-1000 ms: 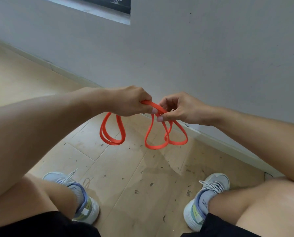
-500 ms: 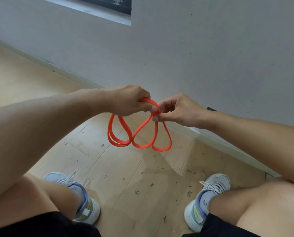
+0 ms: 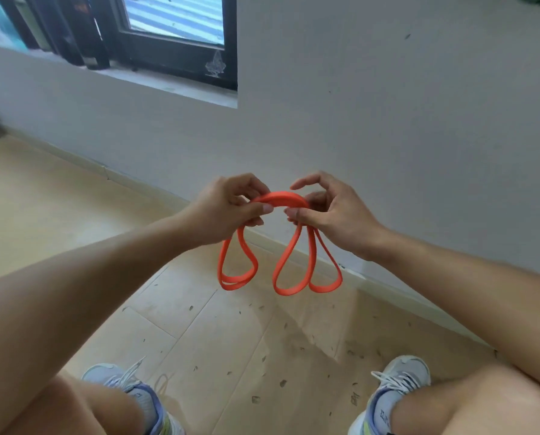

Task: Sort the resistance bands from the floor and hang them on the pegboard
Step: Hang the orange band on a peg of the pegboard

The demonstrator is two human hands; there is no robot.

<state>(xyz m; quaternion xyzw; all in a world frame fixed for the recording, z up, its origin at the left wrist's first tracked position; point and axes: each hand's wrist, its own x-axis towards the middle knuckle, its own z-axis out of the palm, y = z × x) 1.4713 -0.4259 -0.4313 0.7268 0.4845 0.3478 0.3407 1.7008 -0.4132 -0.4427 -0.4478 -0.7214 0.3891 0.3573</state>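
The left hand (image 3: 228, 208) and the right hand (image 3: 331, 211) are raised side by side in the middle of the frame, close but not touching, and both hold the same orange band (image 3: 279, 197). The left thumb and fingers pinch one end of a short arched stretch of the band; the right thumb and lower fingers pinch the other end, while the right forefinger is lifted and curved above it. Below the left hand a doubled loop hangs down, and below the right hand two more loops hang side by side. All of the band is in the air, above the floor (image 3: 58, 196) and in front of the wall (image 3: 388, 105).

Both bare forearms come in from the lower corners. At the bottom of the frame two bent knees show, with a pale grey shoe at lower left (image 3: 118, 376) and another at lower right (image 3: 400, 376) on the light wooden floor, which is speckled with small dark bits. A pale skirting board (image 3: 155, 186) runs along the foot of the wall. In the upper left a dark-framed window (image 3: 174, 36) sits above a ledge.
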